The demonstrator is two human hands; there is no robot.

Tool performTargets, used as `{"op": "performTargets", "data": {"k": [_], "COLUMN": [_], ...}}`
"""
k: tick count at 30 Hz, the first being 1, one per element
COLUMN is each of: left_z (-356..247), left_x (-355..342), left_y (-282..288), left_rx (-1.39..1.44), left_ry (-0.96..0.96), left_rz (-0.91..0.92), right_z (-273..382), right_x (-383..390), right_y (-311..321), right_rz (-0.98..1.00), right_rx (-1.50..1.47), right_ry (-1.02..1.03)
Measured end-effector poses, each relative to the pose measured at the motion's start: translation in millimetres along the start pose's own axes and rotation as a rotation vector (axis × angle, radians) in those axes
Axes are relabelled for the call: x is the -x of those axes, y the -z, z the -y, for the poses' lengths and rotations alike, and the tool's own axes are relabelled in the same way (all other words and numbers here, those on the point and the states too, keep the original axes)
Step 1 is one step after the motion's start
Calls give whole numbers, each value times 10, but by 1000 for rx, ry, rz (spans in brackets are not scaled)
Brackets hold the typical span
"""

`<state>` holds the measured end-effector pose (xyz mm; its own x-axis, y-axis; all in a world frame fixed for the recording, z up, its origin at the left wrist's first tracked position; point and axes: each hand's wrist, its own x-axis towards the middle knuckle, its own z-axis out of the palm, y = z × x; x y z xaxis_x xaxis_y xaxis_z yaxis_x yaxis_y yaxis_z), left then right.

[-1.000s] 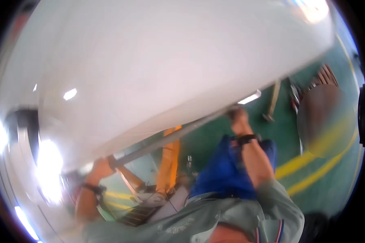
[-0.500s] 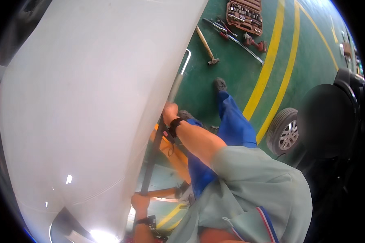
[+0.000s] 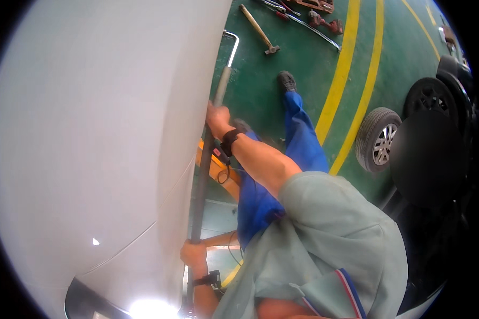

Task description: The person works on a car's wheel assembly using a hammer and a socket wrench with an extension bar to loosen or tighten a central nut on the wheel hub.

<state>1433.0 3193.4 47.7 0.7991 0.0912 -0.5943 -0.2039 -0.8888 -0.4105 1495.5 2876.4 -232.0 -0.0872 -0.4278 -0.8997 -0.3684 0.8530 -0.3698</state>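
Observation:
Both my hands grip one long grey bar running along the edge of a white car body panel. Its far end bends into a chrome crank shape. My right hand, with a black wrist strap, is closed around the bar's upper part. Lower down, my left hand is wrapped around the same bar, a black device on its wrist. The bar's near end drops out of sight beside the panel. A small dark device with a cord hangs by my right wrist.
An orange metal arm is beside the bar. On the green floor lie a wooden-handled hammer, a long chrome bar, a red cordless power tool and part of a brown tool case. A wheel rests at the right.
The view has shifted, so the floor tools sit higher in the picture and more of the bar shows. Both hands keep their grip on the bar.

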Motion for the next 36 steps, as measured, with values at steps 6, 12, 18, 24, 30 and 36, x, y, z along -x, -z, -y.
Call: {"op": "performTargets", "data": {"k": [6,12,18,24,30,36], "left_z": [16,35,37,625,1927,2588], "left_x": [-46,109,77,227,671,991], "left_y": [-224,-39,131,-45,-201,-287], "left_rx": [33,13,112,263,230,172], "left_ry": [-1,-40,-117,-232,-108,23], "left_rz": [-63,-80,-82,-210,-141,10], "right_z": [139,-114,-785,-1783,-1639,-1472], "right_x": [154,-235,390,1992,2226,2390], "right_y": [113,132,363,442,317,344], "right_rz": [3,48,151,674,645,591], "right_rx": [-39,124,233,144,408,350], "right_ry": [17,284,254,29,78,40]}}
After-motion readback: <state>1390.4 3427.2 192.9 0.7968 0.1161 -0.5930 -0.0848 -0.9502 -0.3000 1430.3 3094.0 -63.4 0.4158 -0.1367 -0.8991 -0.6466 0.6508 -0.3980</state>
